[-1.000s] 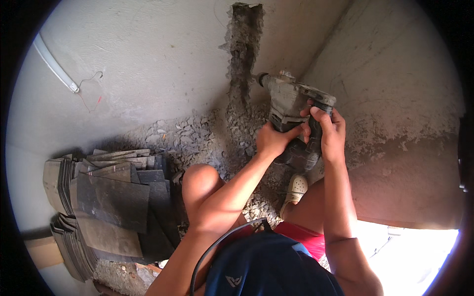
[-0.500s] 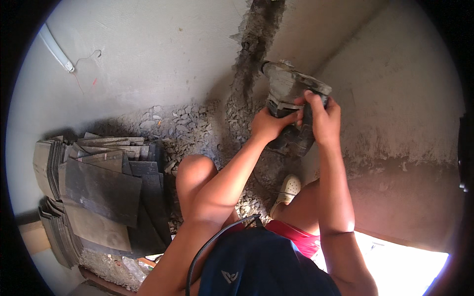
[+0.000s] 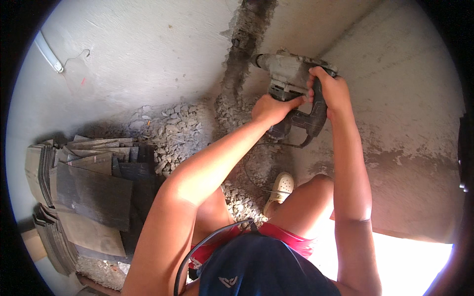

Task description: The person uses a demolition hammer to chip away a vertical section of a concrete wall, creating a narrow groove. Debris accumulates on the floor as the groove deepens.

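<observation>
A dusty grey and black rotary hammer (image 3: pixel 291 69) is held up beside a rough, dark groove (image 3: pixel 239 59) cut in the plaster wall. Its front end points left, toward the groove; any bit there cannot be made out. My left hand (image 3: pixel 273 109) grips the black motor housing from below, thumb stretched toward the handle. Wrapped round the rear loop handle is my right hand (image 3: pixel 331 91), near the top. From the handle's lower end a dark cable (image 3: pixel 291 145) hangs toward the floor.
Broken rubble (image 3: pixel 180 128) covers the floor along the wall. At left lean stacks of dark, flat sheets (image 3: pixel 94 190). My pale clog (image 3: pixel 282 186) rests on debris near the cable. Another wall (image 3: pixel 395 123) rises close at right, and a tube lamp (image 3: pixel 48 52) hangs at upper left.
The rotary hammer has turned so its handle loop shows more openly. My right hand has shifted right and up with it, and my left elbow has swung outward.
</observation>
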Available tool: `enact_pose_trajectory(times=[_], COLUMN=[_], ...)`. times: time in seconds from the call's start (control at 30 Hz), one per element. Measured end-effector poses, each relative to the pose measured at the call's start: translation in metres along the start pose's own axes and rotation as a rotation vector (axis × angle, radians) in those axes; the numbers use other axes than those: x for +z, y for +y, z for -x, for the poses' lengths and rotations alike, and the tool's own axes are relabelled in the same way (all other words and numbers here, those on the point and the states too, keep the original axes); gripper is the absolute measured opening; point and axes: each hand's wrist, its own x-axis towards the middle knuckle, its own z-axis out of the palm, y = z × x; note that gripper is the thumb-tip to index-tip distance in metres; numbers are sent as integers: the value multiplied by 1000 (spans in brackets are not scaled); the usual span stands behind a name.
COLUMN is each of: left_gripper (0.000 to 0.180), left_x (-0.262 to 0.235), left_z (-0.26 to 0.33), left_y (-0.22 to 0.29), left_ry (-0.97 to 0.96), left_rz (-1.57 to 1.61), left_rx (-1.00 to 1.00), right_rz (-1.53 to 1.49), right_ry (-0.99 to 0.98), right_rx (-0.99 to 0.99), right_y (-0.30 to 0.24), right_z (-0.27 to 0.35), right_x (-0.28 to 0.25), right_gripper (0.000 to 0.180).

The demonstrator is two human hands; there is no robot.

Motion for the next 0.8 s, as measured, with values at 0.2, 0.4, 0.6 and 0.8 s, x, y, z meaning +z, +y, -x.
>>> enact_pose_trajectory(times=[0.2, 0.4, 0.6, 0.8], left_gripper=[96, 70, 63, 66], left_x=[19, 39, 27, 18], left_z=[-5, -29, -23, -32], left_y=[-48, -130, -149, -164], left_ry=[154, 174, 14, 67], left_rz=[99, 466, 340, 338], left_rx=[160, 522, 471, 575], right_rz=[79, 322, 317, 267], right_ry=[-9, 50, 85, 71], right_rx=[-98, -312, -310, -291], right_y=[26, 66, 85, 76], right_z=[31, 74, 94, 97], right_x=[17, 55, 61, 76], right_gripper=[24, 40, 36, 37])
